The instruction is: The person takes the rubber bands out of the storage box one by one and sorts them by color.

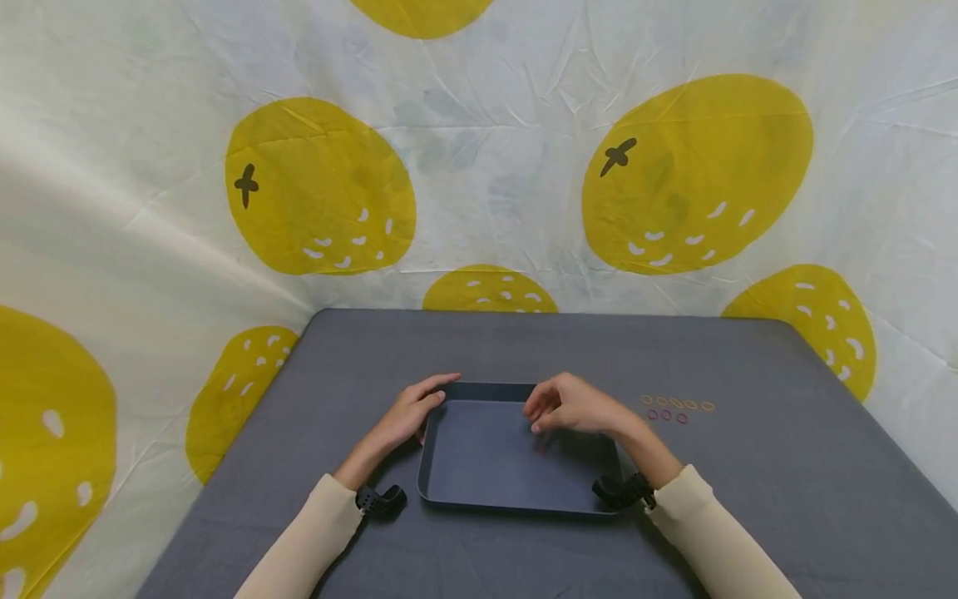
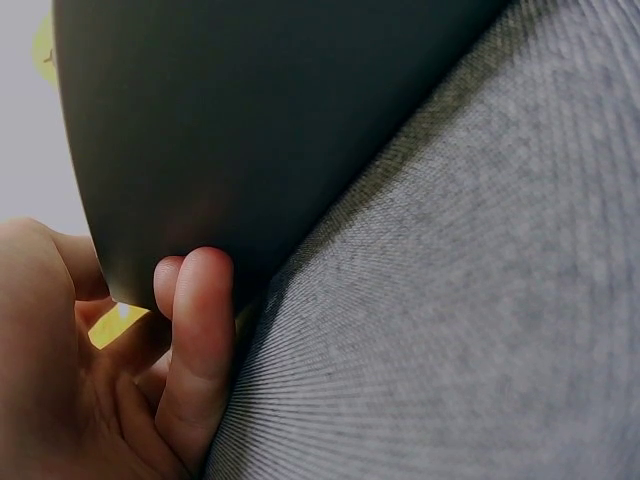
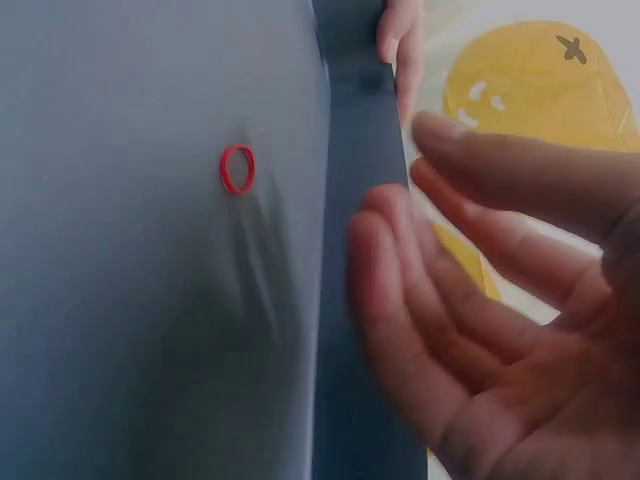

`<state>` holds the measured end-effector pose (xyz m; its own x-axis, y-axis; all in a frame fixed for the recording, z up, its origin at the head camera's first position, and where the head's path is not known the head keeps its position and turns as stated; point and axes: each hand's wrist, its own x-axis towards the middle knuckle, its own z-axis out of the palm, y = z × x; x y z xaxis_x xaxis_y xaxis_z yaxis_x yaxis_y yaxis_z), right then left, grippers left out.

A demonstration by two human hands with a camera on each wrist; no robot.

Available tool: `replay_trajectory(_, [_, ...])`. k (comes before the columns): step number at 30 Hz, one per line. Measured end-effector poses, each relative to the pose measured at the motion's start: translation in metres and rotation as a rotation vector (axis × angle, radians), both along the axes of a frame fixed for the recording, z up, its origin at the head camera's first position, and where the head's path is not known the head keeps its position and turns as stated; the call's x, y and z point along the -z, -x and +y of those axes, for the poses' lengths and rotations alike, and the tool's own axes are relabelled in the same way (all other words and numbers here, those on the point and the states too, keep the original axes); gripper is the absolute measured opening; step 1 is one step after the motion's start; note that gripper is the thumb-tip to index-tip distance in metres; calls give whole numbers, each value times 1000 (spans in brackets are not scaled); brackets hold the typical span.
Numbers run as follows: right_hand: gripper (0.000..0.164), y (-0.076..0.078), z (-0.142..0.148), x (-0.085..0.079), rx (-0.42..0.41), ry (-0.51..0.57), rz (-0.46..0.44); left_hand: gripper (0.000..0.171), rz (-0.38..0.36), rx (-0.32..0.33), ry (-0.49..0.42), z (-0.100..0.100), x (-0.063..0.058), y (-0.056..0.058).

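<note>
A dark grey shallow tray (image 1: 494, 457) lies on the table. My left hand (image 1: 415, 408) holds its far left corner; in the left wrist view the fingers (image 2: 203, 310) bend against the tray's outer wall (image 2: 230, 130) and the thumb is at the rim. Above the right part of the tray is my right hand (image 1: 572, 403), fingers loosely bent and nothing visible between them. The right wrist view shows its thumb (image 3: 530, 175) apart from the fingers. A thin red ring, like a small rubber band (image 3: 222, 170), lies on the tray floor; the head view does not show it.
Right of the tray, a row of several yellow-orange rings (image 1: 677, 403) lies on the grey table (image 1: 786, 482), with three red rings (image 1: 666, 415) just in front. A white cloth (image 1: 494, 183) with yellow fruit prints hangs behind and along the sides.
</note>
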<state>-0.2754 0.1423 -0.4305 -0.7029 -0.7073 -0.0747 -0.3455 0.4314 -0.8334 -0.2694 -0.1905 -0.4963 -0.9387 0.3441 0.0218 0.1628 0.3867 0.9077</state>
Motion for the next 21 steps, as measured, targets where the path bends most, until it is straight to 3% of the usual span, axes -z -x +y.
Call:
replay_trajectory(9, [18, -1, -5, 8, -24, -94, 10, 44, -2, 21, 20, -2, 2, 1])
replay_trajectory(17, [14, -2, -9, 12, -18, -151, 26, 44, 4, 57, 25, 5, -35, -18])
replay_trajectory(21, [14, -3, -11, 14, -14, -175, 45, 44, -5, 48, 32, 6, -37, -18])
